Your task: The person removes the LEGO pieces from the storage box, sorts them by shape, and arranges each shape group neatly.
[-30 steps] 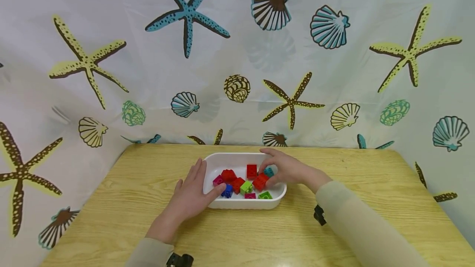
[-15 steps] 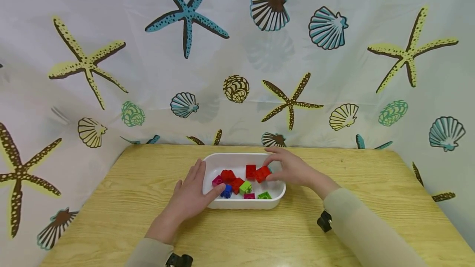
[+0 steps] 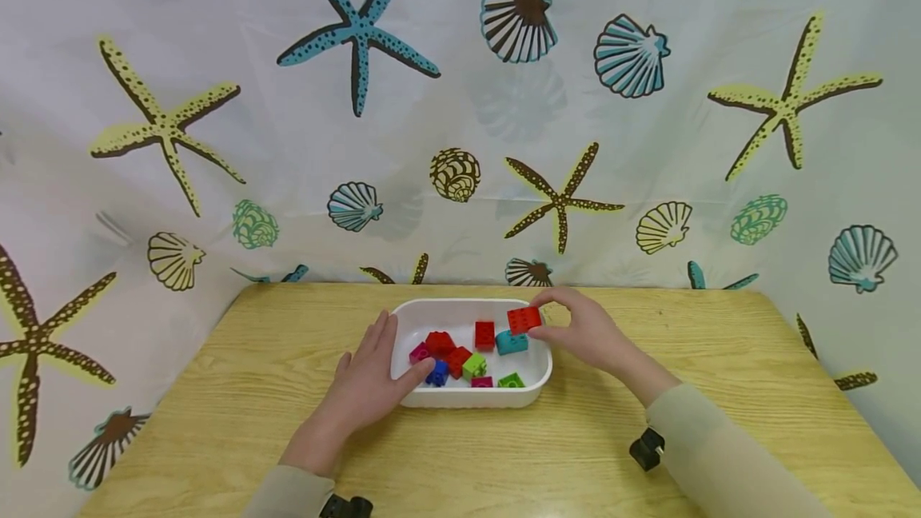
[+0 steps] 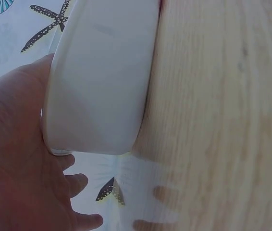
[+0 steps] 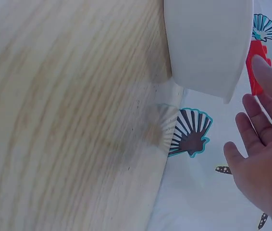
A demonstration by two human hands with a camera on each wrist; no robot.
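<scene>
A red brick with studs is pinched between the thumb and finger of my right hand, above the right end of the white tray. In the right wrist view, the red brick shows beside the tray wall, its other fingers loosely bent below. My left hand rests on the tray's left end, fingers straight along its outside and thumb over the front rim. In the tray lie a teal brick, a blue brick, a lime brick and several red, pink and green bricks.
The tray stands on a light wooden table. A white curtain printed with starfish and shells hangs behind the table and along both sides.
My right hand has lifted the red brick up and to the right, turning it. The teal brick, mostly covered before, now shows below it. The left hand stays in place.
</scene>
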